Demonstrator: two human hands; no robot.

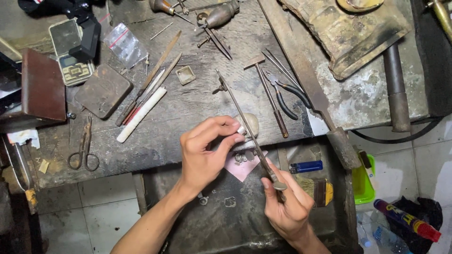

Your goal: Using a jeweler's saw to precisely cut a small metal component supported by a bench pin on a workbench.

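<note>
The left hand (203, 151) pinches a small silver-coloured piece (241, 130) between thumb and fingertips, pressing it against a pale rounded peg (251, 123) at the edge of the bench (197, 106); the piece is too small to name more closely. The right hand (287, 202) is closed around the handle end of a long slim file (245, 124), whose shaft runs up and away from that hand, crossing the piece just beyond the left fingertips. The likeliest trouble, as I judge it, is the file skidding off so small a piece and catching the left thumb or fingertips, since they sit right against the shaft; a loosened pinch could also let the piece drop into the dark tray (221, 221) below both hands, among other small bits. Just below the left fingertips a pink paper (242, 167) holds several small metal parts. Beyond the file tip lie a small hammer (268, 94) and pliers (287, 94), near enough to be struck by a long stroke. Farther left of the left hand lie more files (148, 80), a white stick (140, 115) and scissors (84, 148). A blue lighter (306, 166) rests just above the right hand.
</note>
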